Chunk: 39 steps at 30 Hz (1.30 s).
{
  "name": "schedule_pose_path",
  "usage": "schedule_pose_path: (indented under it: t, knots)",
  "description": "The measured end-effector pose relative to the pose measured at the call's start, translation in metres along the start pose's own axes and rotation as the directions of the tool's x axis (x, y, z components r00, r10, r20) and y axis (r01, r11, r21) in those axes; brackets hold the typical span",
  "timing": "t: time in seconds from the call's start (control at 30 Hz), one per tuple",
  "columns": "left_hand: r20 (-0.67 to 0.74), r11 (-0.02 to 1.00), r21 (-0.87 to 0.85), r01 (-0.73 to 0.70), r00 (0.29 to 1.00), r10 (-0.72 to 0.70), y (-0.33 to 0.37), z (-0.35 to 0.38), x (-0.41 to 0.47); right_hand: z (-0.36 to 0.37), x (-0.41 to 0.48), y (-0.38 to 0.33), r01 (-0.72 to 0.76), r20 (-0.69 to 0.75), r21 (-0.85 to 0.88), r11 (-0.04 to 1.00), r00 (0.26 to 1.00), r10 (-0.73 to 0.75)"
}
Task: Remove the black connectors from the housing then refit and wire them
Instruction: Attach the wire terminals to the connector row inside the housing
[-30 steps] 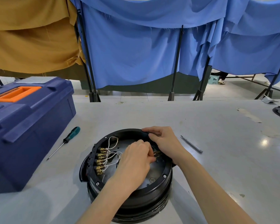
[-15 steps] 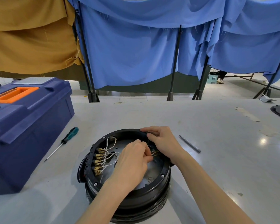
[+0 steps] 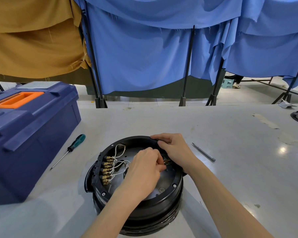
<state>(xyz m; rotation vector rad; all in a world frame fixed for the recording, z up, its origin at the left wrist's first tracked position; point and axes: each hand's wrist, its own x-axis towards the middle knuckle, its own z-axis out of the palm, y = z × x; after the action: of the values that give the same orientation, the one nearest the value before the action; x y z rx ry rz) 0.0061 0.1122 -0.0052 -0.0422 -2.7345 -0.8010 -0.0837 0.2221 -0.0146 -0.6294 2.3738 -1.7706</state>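
Round black housing — brass terminals

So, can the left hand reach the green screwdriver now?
Probably yes: the screwdriver lies uncovered on the table left of the housing, though the left hand must first release the terminal.

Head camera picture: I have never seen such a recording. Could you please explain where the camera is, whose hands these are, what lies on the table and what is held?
There is no machine: a person works with bare hands, and the one camera sits on their head, looking down. The right hand grips the far rim of the round black housing. The left hand reaches inside and seems to pinch a small brass terminal. At the housing's left sits a black connector strip with white wires. On the table lie a screwdriver, a thin grey tool and a blue toolbox.
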Motion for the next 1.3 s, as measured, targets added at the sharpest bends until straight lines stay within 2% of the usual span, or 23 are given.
schedule_pose_path:
  t: [0.1, 0.4, 0.57, 0.63, 0.7, 0.83, 1.03, 1.17, 1.3]
  knots:
    - [-0.011, 0.999, 0.037, 0.007, 1.0, -0.006, 0.004, 0.002, 0.002, 0.0, 0.0, 0.0, 0.001, -0.004, 0.0, 1.0, 1.0, -0.001]
    - [-0.046, 0.978, 0.188, -0.091, 0.994, 0.101, 0.004, 0.01, 0.002, 0.0, 0.001, 0.001, -0.015, -0.007, 0.008, 1.0, 1.0, 0.015]
    - [0.055, 0.91, 0.332, -0.249, 0.968, 0.244, 0.003, 0.0, 0.006, 0.001, 0.001, 0.0, -0.017, -0.003, 0.02, 1.0, 1.0, 0.017]
    - [0.06, 0.821, 0.428, -0.377, 0.918, 0.391, 0.007, -0.006, 0.005, 0.0, 0.0, 0.0, -0.018, 0.002, 0.026, 1.0, 1.0, 0.018]
    - [0.102, 0.756, 0.453, -0.471, 0.871, 0.481, 0.009, -0.009, 0.004, 0.0, 0.0, 0.0, -0.023, 0.005, 0.037, 0.999, 1.0, 0.023]
    - [0.148, 0.641, 0.519, -0.566, 0.798, 0.584, 0.008, -0.014, 0.008, 0.0, 0.0, 0.0, -0.025, 0.01, 0.044, 0.999, 1.0, 0.025]
    - [0.254, 0.382, 0.636, -0.671, 0.649, 0.717, -0.003, -0.012, 0.011, 0.0, 0.001, 0.0, -0.025, 0.009, 0.04, 0.999, 1.0, 0.025]
    - [0.269, 0.315, 0.634, -0.707, 0.583, 0.767, -0.009, -0.01, 0.015, 0.001, 0.0, 0.0, -0.014, 0.003, 0.036, 0.999, 1.0, 0.014]
    - [0.266, 0.317, 0.61, -0.726, 0.565, 0.781, -0.012, -0.008, 0.016, 0.001, 0.001, 0.0, -0.01, 0.002, 0.038, 0.999, 1.0, 0.01]
